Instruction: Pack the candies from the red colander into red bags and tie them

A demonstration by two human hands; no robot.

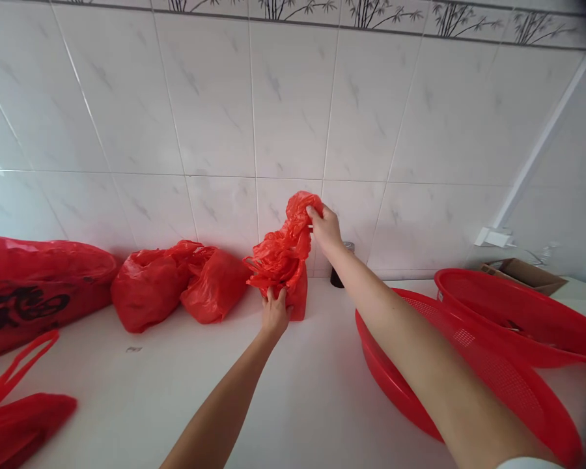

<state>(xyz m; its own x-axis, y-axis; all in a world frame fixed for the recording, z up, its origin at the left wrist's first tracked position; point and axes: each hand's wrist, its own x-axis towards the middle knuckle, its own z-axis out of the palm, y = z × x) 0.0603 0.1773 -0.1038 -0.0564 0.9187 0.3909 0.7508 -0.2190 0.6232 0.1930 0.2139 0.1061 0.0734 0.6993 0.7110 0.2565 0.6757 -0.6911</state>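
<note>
A crumpled red plastic bag (283, 254) stands bunched against the tiled wall, in front of me on the white tabletop. My right hand (325, 229) pinches its upper end between thumb and fingers. Lower down, my left hand (276, 311) has its fingers closed on the front of the bunched plastic. A smooth red piece (300, 293) hangs or stands behind the left hand, reaching down to the tabletop; whether it belongs to the same bag I cannot tell. Behind my right wrist, a dark cylindrical object (336, 278) is partly hidden.
Two filled, knotted red bags (149, 290) (217, 286) lie left along the wall. Beyond them is a large red bag with black lettering (39, 293). A handled red bag (34, 423) lies nearer. Right are red plastic baskets (395, 384) (517, 306) and a cardboard box (527, 273).
</note>
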